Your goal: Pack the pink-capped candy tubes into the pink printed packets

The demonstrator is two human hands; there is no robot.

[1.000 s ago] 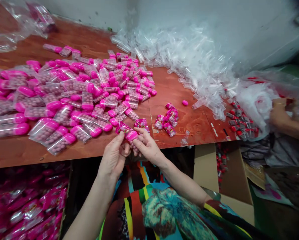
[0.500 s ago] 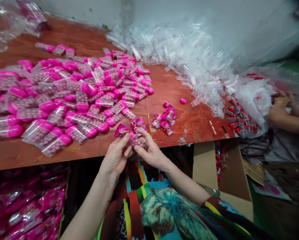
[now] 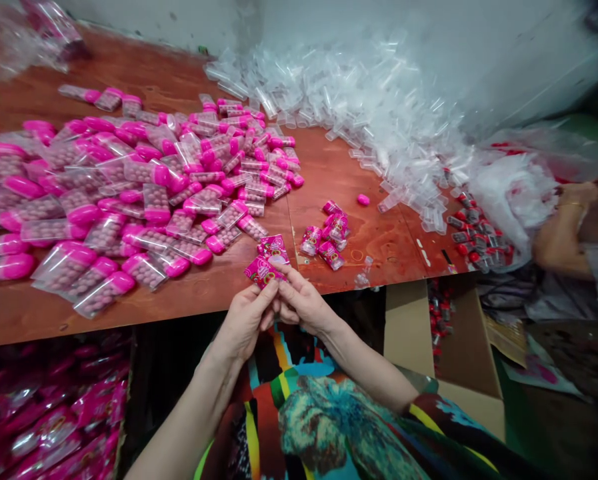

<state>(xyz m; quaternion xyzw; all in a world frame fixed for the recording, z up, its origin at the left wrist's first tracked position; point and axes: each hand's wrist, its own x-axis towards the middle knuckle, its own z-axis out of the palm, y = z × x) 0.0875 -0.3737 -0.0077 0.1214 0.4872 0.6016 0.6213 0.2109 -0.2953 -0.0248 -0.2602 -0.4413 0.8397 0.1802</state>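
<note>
At the table's front edge, my left hand (image 3: pixel 246 315) and my right hand (image 3: pixel 303 301) meet with closed fingers on a pink printed packet (image 3: pixel 261 272). My fingers cover its lower part, so what is inside it cannot be made out. Just beyond lies a second pink packet (image 3: pixel 273 247), close to my right fingertips. To the right on the table sits a small group of filled pink packets (image 3: pixel 335 230). A large heap of clear tubes with pink caps and small pink balls (image 3: pixel 149 173) spreads to the left.
Clear empty tubes (image 3: pixel 349 100) are piled along the wall. Red-capped tubes (image 3: pixel 479 233) lie beside a white plastic bag (image 3: pixel 513 193). A loose pink cap (image 3: pixel 363 199) rests on the table (image 3: pixel 323 160). Below are a cardboard box (image 3: pixel 409 327) and many pink packets (image 3: pixel 53 413). Another person's arm (image 3: pixel 563 233) is at right.
The tube of pink balls that showed between my hands is no longer visible. The packet now sits upright above my fingertips, and my hands have drawn closer together.
</note>
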